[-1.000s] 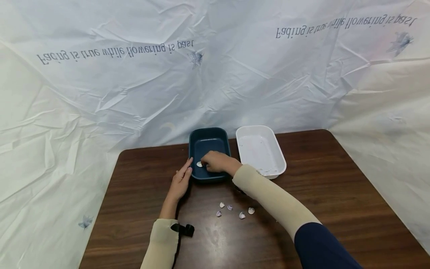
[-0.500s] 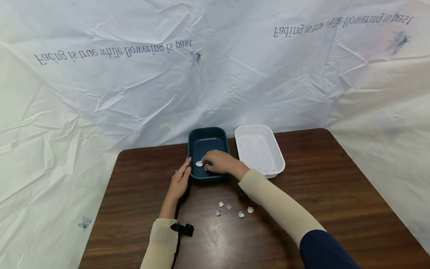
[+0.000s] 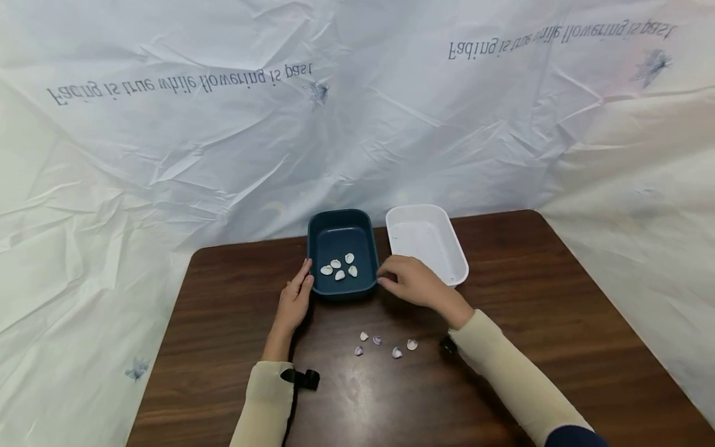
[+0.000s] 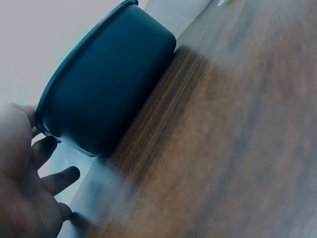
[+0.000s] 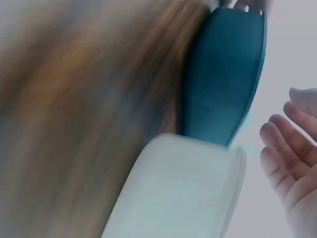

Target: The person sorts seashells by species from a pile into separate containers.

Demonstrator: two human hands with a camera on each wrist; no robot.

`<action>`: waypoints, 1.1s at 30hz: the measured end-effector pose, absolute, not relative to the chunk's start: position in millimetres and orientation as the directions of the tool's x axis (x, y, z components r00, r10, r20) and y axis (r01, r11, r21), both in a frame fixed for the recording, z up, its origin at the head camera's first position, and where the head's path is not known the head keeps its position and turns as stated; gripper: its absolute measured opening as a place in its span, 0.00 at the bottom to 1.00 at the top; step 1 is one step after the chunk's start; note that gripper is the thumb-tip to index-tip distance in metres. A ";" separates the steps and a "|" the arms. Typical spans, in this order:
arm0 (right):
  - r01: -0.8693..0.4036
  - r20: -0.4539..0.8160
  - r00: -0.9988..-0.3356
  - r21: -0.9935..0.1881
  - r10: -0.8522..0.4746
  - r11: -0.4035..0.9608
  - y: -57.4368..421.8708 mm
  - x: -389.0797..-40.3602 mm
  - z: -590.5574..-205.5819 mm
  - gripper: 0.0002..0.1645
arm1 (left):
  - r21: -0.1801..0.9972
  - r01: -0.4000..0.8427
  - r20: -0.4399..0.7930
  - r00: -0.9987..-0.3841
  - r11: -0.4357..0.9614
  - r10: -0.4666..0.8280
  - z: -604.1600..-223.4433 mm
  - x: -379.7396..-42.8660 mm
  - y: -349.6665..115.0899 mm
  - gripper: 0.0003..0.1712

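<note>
Several pale seashells (image 3: 340,275) lie in the near half of the dark blue bin (image 3: 344,214). My left hand (image 3: 293,304) rests against the bin's left side, fingers extended; the left wrist view has this hand (image 4: 29,173) at the rim corner, its fingers spread. Over the gap between the bin and the white bin (image 3: 427,233) hovers my right hand (image 3: 413,280), loosely bent and holding nothing. Seen from the right wrist, that hand (image 5: 292,153) has relaxed fingers with air around them. On the tabletop nearer me, several more shells (image 3: 396,352), white and purplish, are scattered.
Both bins stand side by side at the far edge of the brown wooden table (image 3: 240,335). A white printed sheet (image 3: 223,143) hangs right behind that edge. Small dark specks show inside the white bin.
My right hand has let go of a shell in the dark blue bin and moved right, out over its rim, uncovering the shells inside. My left hand stays by the bin.
</note>
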State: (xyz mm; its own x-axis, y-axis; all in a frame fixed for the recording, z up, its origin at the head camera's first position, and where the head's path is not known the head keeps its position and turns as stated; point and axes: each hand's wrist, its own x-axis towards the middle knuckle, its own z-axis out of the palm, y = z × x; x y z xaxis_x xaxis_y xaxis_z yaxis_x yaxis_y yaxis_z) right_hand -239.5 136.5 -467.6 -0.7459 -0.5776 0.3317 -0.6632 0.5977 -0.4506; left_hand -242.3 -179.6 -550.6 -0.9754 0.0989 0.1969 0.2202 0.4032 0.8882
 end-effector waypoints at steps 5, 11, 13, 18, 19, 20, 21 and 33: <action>-0.641 0.402 -0.768 -0.484 -0.499 0.596 170.0 -226.4 -475.2 0.05 | 0.882 0.219 0.209 -0.975 0.417 0.070 -552.6 -241.5 -182.8 0.30; -0.592 0.452 -0.800 -0.490 -0.394 0.639 202.4 -215.9 -484.9 0.04 | 0.875 0.235 0.240 -0.970 0.424 0.041 -553.2 -238.6 -185.9 0.29; -0.583 0.467 -0.803 -0.490 -0.370 0.649 209.8 -214.1 -487.8 0.04 | 0.878 0.229 0.237 -0.971 0.420 0.033 -552.2 -237.7 -187.2 0.30; -0.589 0.512 -0.789 -0.476 -0.340 0.653 221.0 -212.3 -490.2 0.01 | 0.889 0.201 0.219 -0.976 0.411 0.004 -548.6 -235.8 -190.2 0.30; -0.590 0.520 -0.786 -0.473 -0.333 0.654 222.8 -212.2 -490.1 0.02 | 0.890 0.197 0.216 -0.976 0.411 -0.001 -548.5 -235.6 -190.8 0.30; -0.590 0.527 -0.784 -0.471 -0.328 0.656 224.4 -212.2 -490.0 0.03 | 0.891 0.191 0.211 -0.977 0.411 -0.005 -548.1 -235.4 -191.3 0.30; -0.591 0.533 -0.782 -0.467 -0.323 0.658 226.0 -212.3 -489.7 0.03 | 0.893 0.184 0.206 -0.978 0.411 -0.010 -548.0 -235.3 -191.9 0.30; -0.545 0.564 -0.792 -0.479 -0.235 0.688 250.2 -206.2 -486.4 0.05 | 0.763 0.345 0.386 -0.922 0.547 0.044 -523.8 -224.0 -170.8 0.34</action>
State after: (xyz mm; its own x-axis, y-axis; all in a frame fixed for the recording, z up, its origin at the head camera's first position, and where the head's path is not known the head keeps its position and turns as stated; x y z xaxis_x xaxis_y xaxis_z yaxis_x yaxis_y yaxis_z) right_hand -206.2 250.2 -486.4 -0.7918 -0.2353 0.5637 -0.5453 0.6881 -0.4787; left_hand -224.0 -170.8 -523.8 -0.9216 0.0436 0.3857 0.3452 0.5466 0.7630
